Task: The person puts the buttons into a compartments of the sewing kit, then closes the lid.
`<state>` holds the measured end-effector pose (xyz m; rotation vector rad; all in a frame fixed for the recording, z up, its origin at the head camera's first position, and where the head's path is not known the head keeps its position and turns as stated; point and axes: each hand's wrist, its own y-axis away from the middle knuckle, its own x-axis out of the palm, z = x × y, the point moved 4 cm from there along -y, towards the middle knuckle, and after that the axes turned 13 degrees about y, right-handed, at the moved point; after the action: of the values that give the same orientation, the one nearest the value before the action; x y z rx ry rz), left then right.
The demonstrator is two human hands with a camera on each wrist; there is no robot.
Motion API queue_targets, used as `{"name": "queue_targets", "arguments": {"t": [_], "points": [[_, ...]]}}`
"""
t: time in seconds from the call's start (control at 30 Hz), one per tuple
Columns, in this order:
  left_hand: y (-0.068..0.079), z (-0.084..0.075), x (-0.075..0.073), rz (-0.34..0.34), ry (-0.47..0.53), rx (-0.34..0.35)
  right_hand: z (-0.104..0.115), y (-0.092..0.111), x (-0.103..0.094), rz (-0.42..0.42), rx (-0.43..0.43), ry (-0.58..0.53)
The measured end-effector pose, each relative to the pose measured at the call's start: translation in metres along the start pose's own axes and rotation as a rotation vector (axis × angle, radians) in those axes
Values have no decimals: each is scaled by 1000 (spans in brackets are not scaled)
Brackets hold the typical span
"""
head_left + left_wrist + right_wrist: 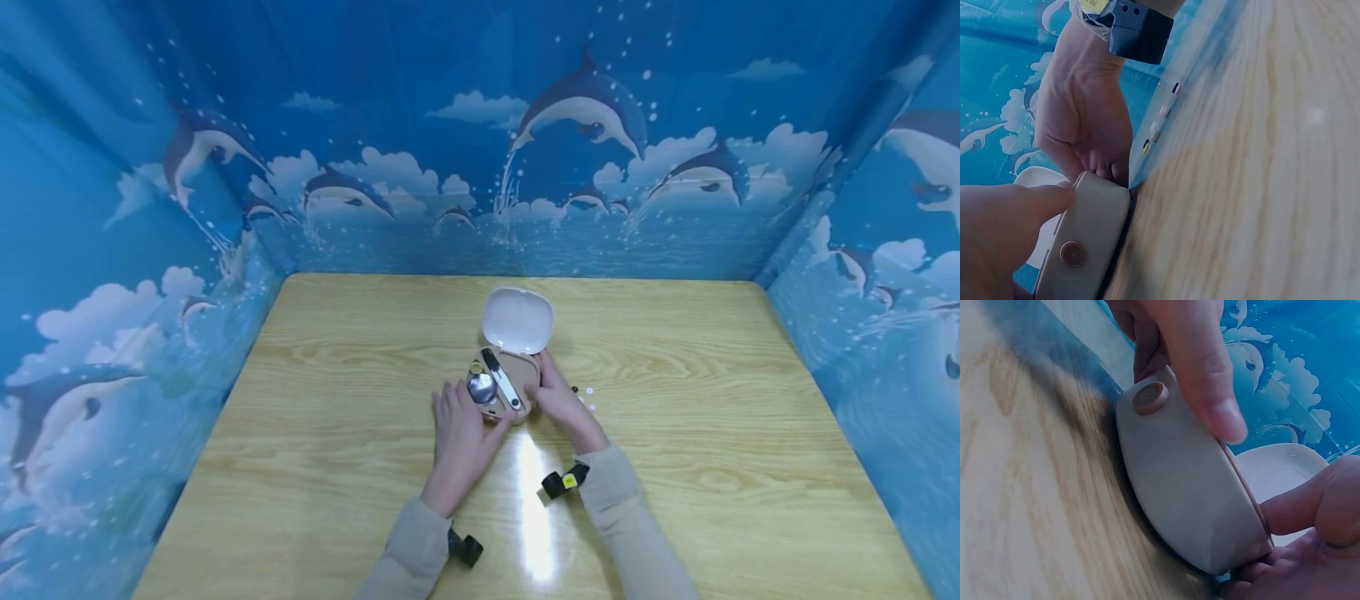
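Dolphin-print curtain (420,50) walls the back and both sides. Wood-grain bench (675,358): back edge meets curtain, wide bare wood runs out to the left and right edges.

Sleeved forearms come in from the near edge, right sleeve (630,517) angled inward, left sleeve (412,546) too.

Hinged case (523,368) is near mid-bench, well apart from the side edges; white lid (517,318) stands open toward the back edge.

Left hand (461,429): clamped round the case's near-left corner, thumb along the front rim. Right hand (561,404): clamped on the right wall, thumb inside the rim, fingers outside. Can't tell if that end is lifted.

In the case: black-and-white tool (502,379) lying slantwise, round silver piece (482,388) on its left.

Round button (1074,254) on the case front. Tiny pieces (589,391) on the bench, just beside the right hand's outer side.
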<state>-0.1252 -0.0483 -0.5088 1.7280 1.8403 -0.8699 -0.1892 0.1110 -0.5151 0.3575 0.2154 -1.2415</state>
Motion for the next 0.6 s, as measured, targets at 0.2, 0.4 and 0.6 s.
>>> {"name": "queue_targets", "arguments": {"t": [0.2,0.4,0.6], "points": [[8,0,-2,26,22,-21,0,3,-1,14,-12,36],[13,2,-7,31,12,-8,1,6,-1,29,-13,58],[16,4,-10,41,9,6,6,12,-2,56,21,49]]}}
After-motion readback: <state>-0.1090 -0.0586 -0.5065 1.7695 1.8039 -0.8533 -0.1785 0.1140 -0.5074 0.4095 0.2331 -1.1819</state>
